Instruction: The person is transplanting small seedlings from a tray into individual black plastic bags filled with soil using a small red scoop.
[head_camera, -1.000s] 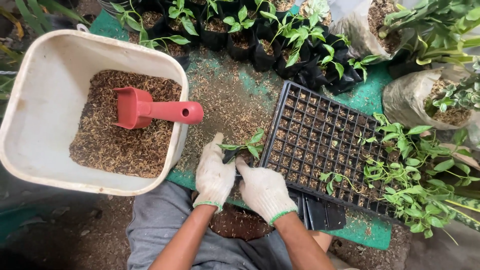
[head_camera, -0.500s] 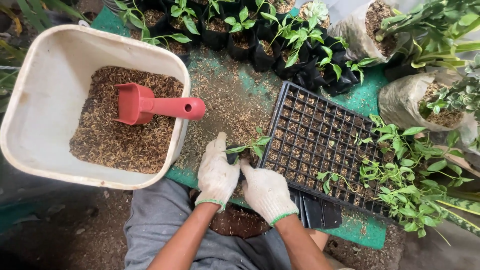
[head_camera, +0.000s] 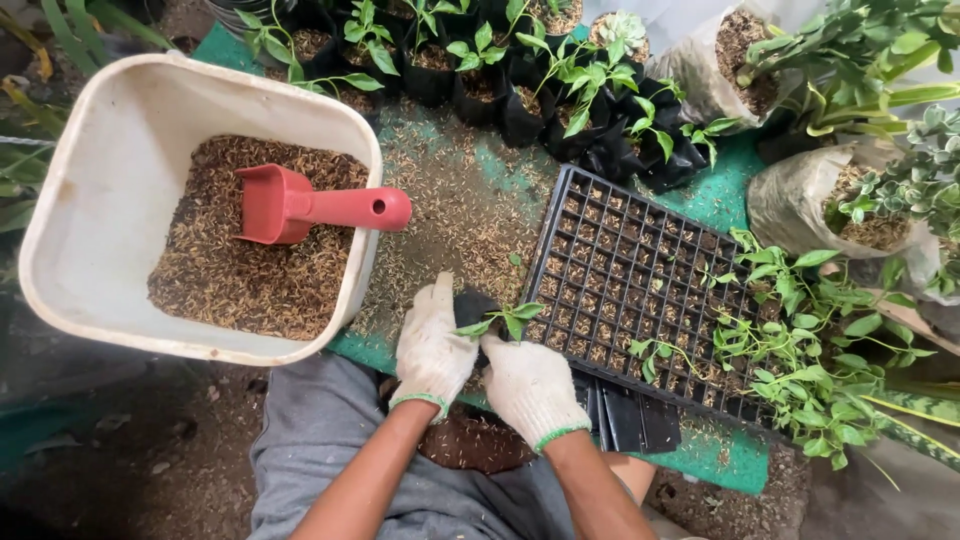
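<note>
Your left hand (head_camera: 432, 350) and right hand (head_camera: 527, 385), both in white knit gloves with green cuffs, sit close together at the near edge of the green mat (head_camera: 722, 197). Between them is a small black grow bag (head_camera: 474, 306) with a leafy seedling (head_camera: 503, 318) poking out; both grips look curled closed around the bag, though the gloves hide the fingertips, so exact contact is hard to tell. The bag sits just beside the near-left corner of the black seedling tray (head_camera: 640, 280), whose right end holds loose green cuttings (head_camera: 800, 350). To your left, a cream tub (head_camera: 90, 200) holds brown husk mix with a red scoop (head_camera: 310, 207) lying on it. Potted seedlings in black bags (head_camera: 520, 90) line the far side.
</note>
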